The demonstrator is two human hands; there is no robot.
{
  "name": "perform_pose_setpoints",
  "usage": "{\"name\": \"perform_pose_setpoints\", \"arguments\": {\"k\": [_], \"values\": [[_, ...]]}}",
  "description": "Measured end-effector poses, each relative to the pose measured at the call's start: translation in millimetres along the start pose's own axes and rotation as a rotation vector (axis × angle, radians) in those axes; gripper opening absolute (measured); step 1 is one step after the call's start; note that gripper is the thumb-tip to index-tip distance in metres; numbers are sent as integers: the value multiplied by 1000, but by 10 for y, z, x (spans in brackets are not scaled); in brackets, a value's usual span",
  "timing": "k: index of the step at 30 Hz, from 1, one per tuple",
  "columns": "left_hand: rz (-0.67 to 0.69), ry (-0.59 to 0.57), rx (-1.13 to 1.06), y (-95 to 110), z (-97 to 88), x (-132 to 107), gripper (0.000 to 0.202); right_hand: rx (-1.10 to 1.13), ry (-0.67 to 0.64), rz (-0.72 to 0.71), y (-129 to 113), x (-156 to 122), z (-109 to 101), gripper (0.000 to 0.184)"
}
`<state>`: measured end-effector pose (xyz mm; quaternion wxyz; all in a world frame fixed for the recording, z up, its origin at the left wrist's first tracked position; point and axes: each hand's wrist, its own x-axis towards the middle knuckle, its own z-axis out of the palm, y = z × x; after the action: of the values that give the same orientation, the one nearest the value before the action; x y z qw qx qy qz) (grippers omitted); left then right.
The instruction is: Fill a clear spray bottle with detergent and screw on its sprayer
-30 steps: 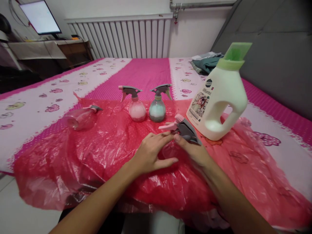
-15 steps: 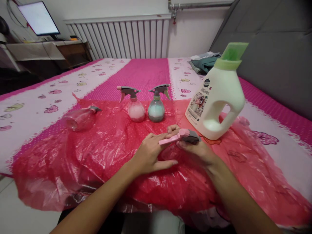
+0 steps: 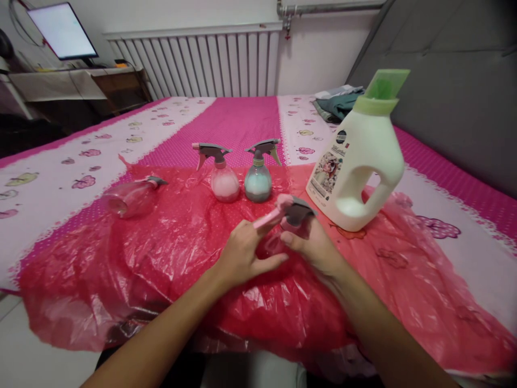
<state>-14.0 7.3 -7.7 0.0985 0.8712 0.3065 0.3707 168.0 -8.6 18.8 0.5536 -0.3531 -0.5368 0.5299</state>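
Between my hands is a pink spray bottle with a grey and pink trigger head [image 3: 299, 212], tilted over the red plastic sheet [image 3: 181, 258]. My right hand [image 3: 320, 249] grips it from the right, the thumb across the near side just below the head. Against its left side curves my left hand [image 3: 241, 252], its thumb out to the right and its other fingers partly hidden behind the bottle. Beyond them, a round pink spray bottle [image 3: 225, 184] and a round teal spray bottle [image 3: 258, 182] stand upright, each with whitish contents low down.
A large white detergent jug [image 3: 347, 167] with a green cap stands at right. Another pink spray bottle [image 3: 131, 198] lies on its side at left. Folded clothes [image 3: 339, 102] lie at the back of the bed, before a radiator [image 3: 202, 62]. A monitor [image 3: 62, 29] is far left.
The held spray bottle has risen and shifted a little left, and more of its pink body shows. My right thumb now lies across its near side.
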Motion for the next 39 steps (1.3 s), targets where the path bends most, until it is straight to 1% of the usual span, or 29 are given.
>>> {"name": "perform_pose_setpoints", "arguments": {"k": [2, 4, 6, 7, 9, 12, 14, 17, 21, 23, 25, 27, 29, 31, 34, 39], "values": [[-72, 33, 34, 47, 39, -6, 62, -34, 121, -33, -3, -17, 103, 72], [-105, 70, 103, 127, 95, -11, 58, -110, 264, -13, -1, -51, 209, 72], [-89, 66, 193, 217, 146, -9, 54, -157, 399, 36, -1, -88, 289, 69], [-76, 45, 226, 255, 163, -6, 51, -168, 447, 56, -3, -102, 315, 66], [-51, 6, 261, 302, 173, 1, 47, -176, 497, 75, -7, -118, 338, 60], [-51, -32, 261, 300, 141, 2, 50, -201, 472, 53, -6, -114, 322, 53], [-66, -36, 241, 274, 108, 0, 59, -211, 408, 35, -1, -103, 280, 52], [-94, -40, 186, 237, 61, 13, 70, -203, 256, 28, -21, -86, 163, 57], [-93, -35, 135, 199, 15, 57, 66, -235, 12, 83, -122, -59, -46, 70], [-94, -23, 126, 175, 1, 71, 65, -245, -39, 86, -163, -42, -137, 70], [-113, -11, 118, 146, -5, 73, 66, -264, -42, 81, -170, -22, -211, 64], [-144, 0, 108, 118, -5, 66, 68, -295, 10, 90, -145, -3, -273, 59], [-171, 9, 94, 96, -5, 59, 69, -322, 82, 111, -109, 14, -329, 60], [-189, 10, 82, 84, -7, 56, 70, -327, 123, 127, -82, 29, -381, 64], [-198, 4, 70, 79, -14, 58, 70, -326, 110, 101, -77, 43, -451, 63], [-205, 7, 59, 64, -20, 54, 70, -391, 91, 25, -117, 54, -561, 44]]}}
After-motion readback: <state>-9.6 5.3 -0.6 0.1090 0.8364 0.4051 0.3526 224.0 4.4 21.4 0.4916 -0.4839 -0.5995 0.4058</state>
